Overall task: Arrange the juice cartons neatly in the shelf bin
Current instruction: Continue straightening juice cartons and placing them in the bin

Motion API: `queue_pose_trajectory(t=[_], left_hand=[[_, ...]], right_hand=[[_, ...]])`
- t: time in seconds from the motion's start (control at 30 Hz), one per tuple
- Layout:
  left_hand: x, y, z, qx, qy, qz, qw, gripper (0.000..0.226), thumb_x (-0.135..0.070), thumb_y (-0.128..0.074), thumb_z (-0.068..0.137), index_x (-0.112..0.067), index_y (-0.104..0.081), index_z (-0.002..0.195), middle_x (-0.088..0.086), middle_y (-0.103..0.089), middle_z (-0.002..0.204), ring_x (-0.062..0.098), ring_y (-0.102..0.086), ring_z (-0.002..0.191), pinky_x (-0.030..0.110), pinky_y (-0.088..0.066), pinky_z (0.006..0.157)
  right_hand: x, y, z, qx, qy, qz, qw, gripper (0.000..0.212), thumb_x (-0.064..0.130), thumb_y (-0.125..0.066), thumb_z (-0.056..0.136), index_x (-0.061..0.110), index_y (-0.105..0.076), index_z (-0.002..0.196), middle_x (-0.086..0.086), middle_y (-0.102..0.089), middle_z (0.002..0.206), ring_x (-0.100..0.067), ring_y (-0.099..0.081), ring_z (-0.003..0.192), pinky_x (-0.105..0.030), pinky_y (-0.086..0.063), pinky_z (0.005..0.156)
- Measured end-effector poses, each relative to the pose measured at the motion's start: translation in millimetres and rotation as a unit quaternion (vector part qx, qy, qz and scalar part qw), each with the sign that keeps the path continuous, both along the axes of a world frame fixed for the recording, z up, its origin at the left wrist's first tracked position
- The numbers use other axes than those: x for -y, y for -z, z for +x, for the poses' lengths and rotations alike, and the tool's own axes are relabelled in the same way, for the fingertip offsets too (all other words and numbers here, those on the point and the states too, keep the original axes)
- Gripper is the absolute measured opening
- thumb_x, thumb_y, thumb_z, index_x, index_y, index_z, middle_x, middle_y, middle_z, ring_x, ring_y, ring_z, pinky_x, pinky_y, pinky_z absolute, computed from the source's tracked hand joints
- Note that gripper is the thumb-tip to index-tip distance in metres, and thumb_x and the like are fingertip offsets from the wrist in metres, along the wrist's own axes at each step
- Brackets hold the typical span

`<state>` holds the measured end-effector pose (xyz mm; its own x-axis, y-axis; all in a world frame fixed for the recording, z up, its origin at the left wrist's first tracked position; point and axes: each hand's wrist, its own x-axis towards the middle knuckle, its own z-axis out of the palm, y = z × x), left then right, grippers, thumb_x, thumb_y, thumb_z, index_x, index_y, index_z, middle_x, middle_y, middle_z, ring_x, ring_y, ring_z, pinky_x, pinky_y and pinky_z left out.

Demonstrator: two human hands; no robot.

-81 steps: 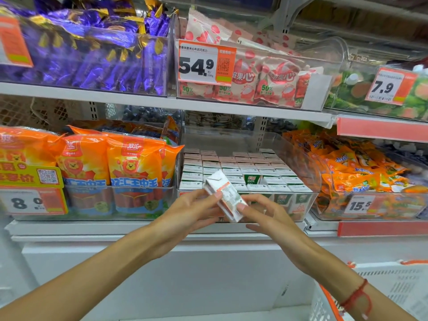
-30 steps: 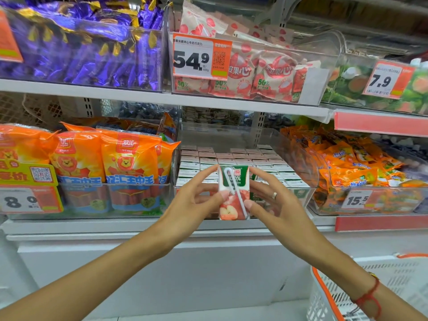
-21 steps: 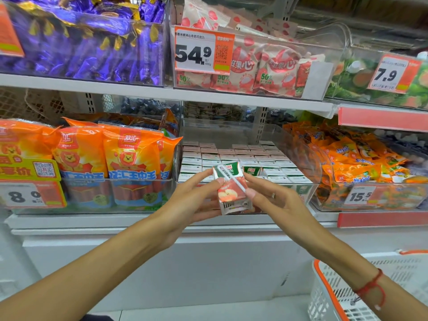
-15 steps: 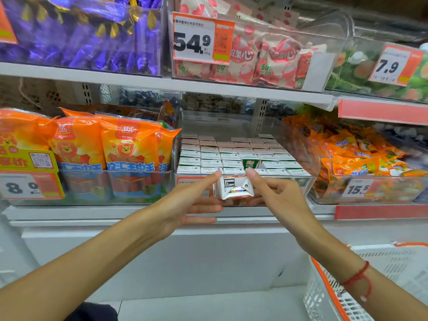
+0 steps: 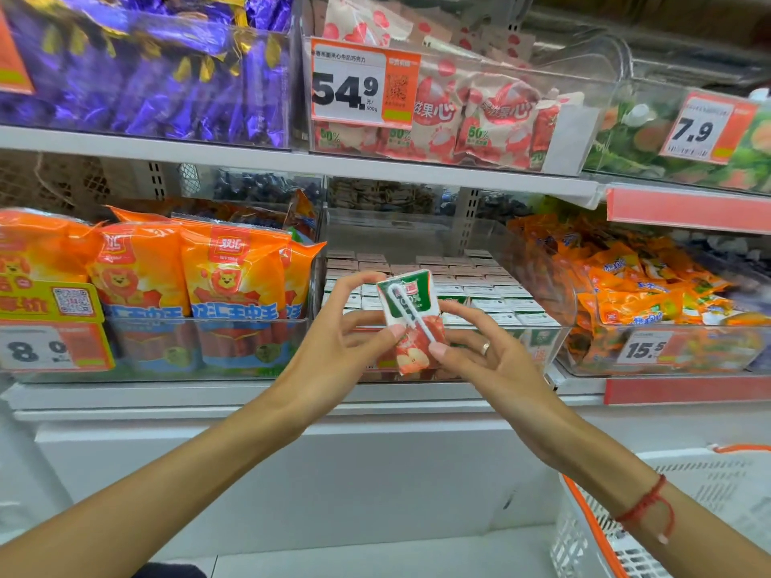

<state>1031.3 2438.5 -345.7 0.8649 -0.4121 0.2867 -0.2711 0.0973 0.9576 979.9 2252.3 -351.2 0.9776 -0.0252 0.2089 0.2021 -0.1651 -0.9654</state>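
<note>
Left hand and right hand pinch one tilted juice carton before the clear bin's front edge; bin holds rowed cartons.

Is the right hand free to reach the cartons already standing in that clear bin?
Probably not yet: the right hand and left hand pinch a juice carton between them. The bin is open on top, so the way there looks free.
</note>
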Motion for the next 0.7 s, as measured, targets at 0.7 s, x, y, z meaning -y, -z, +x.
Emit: queue_pose_trajectory(t=[0.7], left_hand=[[5.6,-5.0,30.0,-0.288,0.046,-0.027,0.956,0.042,-0.03,-0.075,0.078,-0.012,-0.063,0.114,0.013,-0.075,0.101,0.023,-0.073,0.092,0.026,-0.06,0.071]], right_hand=[[31.1,12.0,27.8,0.371,0.137,-0.502,0.769,0.055,0.019,-0.084,0.073,0.017,-0.064,0.124,-0.003,-0.065,0.115,-0.015,-0.052,0.109,-0.03,-0.055,0.079]])
